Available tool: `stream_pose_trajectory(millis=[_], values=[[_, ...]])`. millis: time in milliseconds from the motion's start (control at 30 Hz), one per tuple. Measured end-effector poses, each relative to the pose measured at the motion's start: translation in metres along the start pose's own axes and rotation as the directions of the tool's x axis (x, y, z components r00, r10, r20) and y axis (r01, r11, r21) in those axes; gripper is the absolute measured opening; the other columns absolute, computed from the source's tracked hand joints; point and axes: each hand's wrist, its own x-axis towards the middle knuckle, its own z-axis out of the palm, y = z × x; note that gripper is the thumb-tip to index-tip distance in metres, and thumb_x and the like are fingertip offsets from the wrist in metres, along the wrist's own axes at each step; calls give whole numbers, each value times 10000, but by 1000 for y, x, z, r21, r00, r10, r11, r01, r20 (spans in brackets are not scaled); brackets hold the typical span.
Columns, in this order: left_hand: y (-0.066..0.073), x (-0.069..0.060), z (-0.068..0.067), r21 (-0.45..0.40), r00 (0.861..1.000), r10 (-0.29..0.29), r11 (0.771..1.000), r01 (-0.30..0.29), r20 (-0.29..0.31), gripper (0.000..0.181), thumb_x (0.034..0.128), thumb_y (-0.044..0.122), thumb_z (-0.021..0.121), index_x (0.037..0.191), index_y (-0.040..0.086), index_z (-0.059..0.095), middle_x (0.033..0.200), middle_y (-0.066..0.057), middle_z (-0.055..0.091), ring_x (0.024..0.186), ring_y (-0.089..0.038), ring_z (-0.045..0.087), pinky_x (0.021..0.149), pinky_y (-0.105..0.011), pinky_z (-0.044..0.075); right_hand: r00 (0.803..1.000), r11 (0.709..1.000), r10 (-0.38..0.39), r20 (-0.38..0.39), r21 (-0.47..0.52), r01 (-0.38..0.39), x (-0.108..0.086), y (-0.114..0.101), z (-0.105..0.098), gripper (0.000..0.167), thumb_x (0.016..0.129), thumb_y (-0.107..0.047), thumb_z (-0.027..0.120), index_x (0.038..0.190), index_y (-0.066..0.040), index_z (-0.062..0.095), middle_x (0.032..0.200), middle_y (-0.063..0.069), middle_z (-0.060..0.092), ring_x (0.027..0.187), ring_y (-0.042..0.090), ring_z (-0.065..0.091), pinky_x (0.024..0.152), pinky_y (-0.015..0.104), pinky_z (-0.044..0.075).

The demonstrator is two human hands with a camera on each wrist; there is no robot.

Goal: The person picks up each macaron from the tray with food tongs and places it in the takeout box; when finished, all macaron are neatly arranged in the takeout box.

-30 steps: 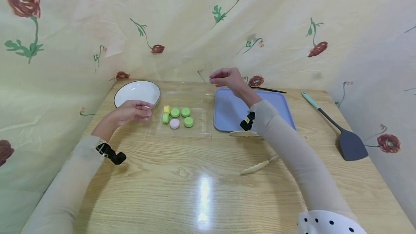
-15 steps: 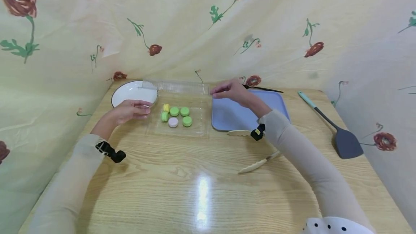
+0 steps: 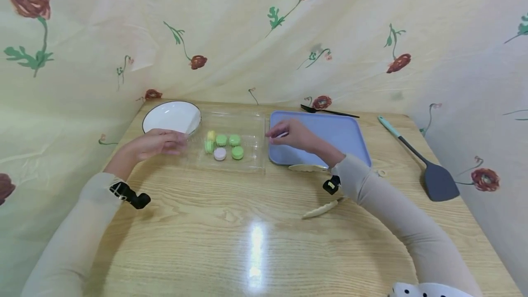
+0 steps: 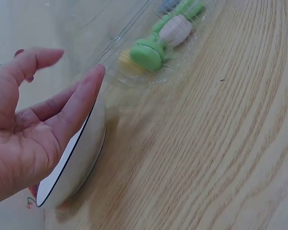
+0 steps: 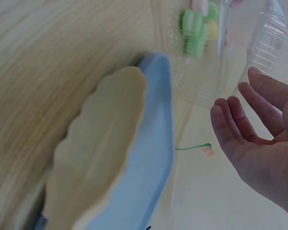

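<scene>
A clear plastic box (image 3: 252, 165) lies on the table with its clear lid (image 5: 273, 36) tilted low over it. Inside are several green macarons (image 3: 237, 152), a yellow macaron (image 3: 211, 135) and a pale lilac macaron (image 3: 220, 153). My right hand (image 3: 290, 135) pinches the lid's right edge between thumb and forefinger, above the blue tray's left side. At the box's left side is my left hand (image 3: 154, 145), its fingers loosely extended and thumb apart. Whether those fingertips touch the clear plastic, I cannot tell.
Behind my left hand stands a white bowl (image 3: 169, 116) with a dark rim. A blue tray (image 3: 340, 134) lies at right, a black fork (image 3: 330, 112) behind it. Tongs with cream tips (image 3: 321, 210) lie in front, partly under my right arm. A turner (image 3: 441, 182) rests far right.
The lid has swung down from upright towards the box. My right hand has come down and nearer with it; the left hand has barely moved.
</scene>
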Motion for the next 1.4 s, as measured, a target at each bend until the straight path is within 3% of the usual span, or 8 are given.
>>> stream_pose_trajectory(millis=[100, 200, 400, 567, 800, 1033, 1233, 1400], values=[[1, -4, 0, 15, 999, -1, 1000, 1, 35, 354, 1079, 103, 493, 1356, -114, 525, 1132, -10, 741, 1039, -96, 709, 944, -290, 613, 1000, 1000, -12, -6, -26, 12, -3, 3, 7, 252, 926, -49, 735, 1149, 68, 732, 1165, 237, 724, 1067, 313, 704, 908, 351, 629], [4, -9, 3, 59, 997, -22, 998, 18, 68, 470, 1047, 73, 549, 1429, -163, 410, 1137, 11, 725, 1049, -88, 702, 960, -296, 607, 999, 999, -4, -32, -34, 3, -6, 4, 14, 256, 906, -24, 748, 1138, 82, 729, 1138, 251, 729, 1032, 311, 713, 850, 305, 632], [11, -13, 14, 86, 994, -91, 993, 86, 59, 626, 973, 54, 656, 1460, -162, 327, 1078, 50, 688, 1008, -72, 690, 957, -303, 608, 997, 1000, 17, -80, -1, -17, -12, 2, 22, 307, 871, 22, 764, 1161, 108, 708, 1087, 273, 734, 979, 336, 719, 803, 226, 611], [14, -14, 18, 78, 992, -107, 992, 102, 61, 617, 959, 3, 640, 1458, -153, 313, 1040, 49, 697, 980, -81, 699, 918, -299, 622, 995, 994, 71, -73, 86, -65, -19, 5, 26, 388, 891, -16, 764, 1262, 58, 676, 1079, 233, 734, 972, 286, 704, 765, 158, 560], [11, -14, 18, 93, 991, -115, 990, 109, 71, 597, 974, -2, 615, 1461, -136, 297, 1024, 39, 682, 964, -77, 686, 926, -303, 619, 984, 966, 169, -52, 210, -154, -23, 2, 31, 526, 870, -4, 780, 1361, 17, 592, 1092, 230, 729, 879, 113, 706, 798, 206, 598], [9, -15, 18, 71, 988, -120, 991, 114, 94, 556, 989, -7, 599, 1439, -115, 291, 1021, 34, 705, 993, -120, 720, 912, -310, 627, 955, 908, 294, 47, 298, -294, -25, -10, 32, 671, 899, -35, 757, 1488, -9, 437, 1147, 218, 716, 926, 201, 724, 851, 347, 633], [9, -15, 19, 60, 991, -85, 995, 79, 108, 406, 993, -11, 602, 1338, -28, 390, 995, 27, 711, 1010, -164, 731, 915, -315, 628, 921, 852, 370, 125, 350, -389, -28, -13, 35, 661, 915, -23, 726, 1501, 23, 423, 1130, 184, 724, 847, 137, 724, 887, 371, 628], [12, -15, 24, 23, 994, -60, 998, 58, 89, 384, 985, -37, 596, 1317, -25, 402, 985, 10, 711, 1005, -182, 731, 927, -311, 624, 901, 768, 400, 170, 475, -431, -27, -15, 38, 683, 948, 26, 675, 1539, -11, 335, 1093, 196, 717, 813, 168, 747, 986, 502, 593]])
